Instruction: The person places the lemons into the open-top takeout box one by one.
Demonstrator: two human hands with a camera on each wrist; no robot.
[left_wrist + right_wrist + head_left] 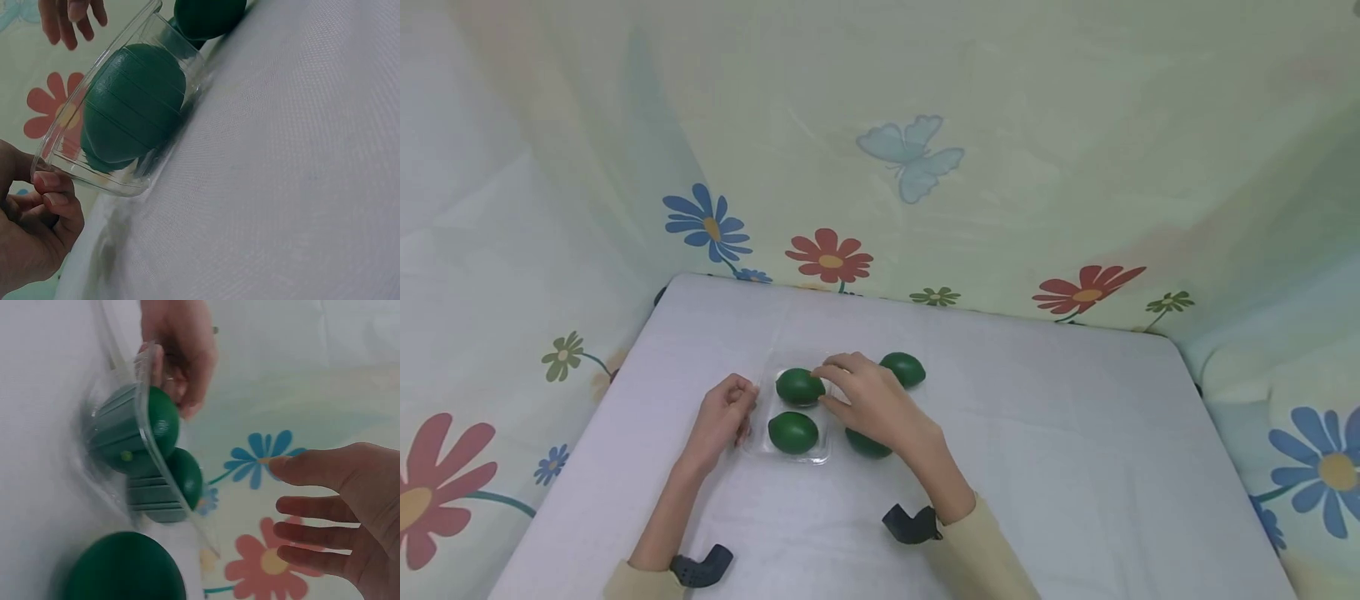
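Two green limes (793, 432) lie in a clear plastic container (822, 457) on the white-covered table. My left hand (721, 421) pinches the container's left rim between thumb and fingers, plainly seen in the left wrist view, where the container wall (119, 187) has ribs. My right hand (872, 404) is over the container's right side, its fingers near the farther lime (797, 387). In the right wrist view the right hand (337, 512) has its fingers spread loosely, apart from the limes and holding nothing.
To the right of the container are two more limes: one at the back (904, 369), and a nearer one (867, 446) partly hidden under my right hand. A curtain (1000, 167) printed with flowers and a butterfly hangs behind the table (1075, 458) and at its sides.
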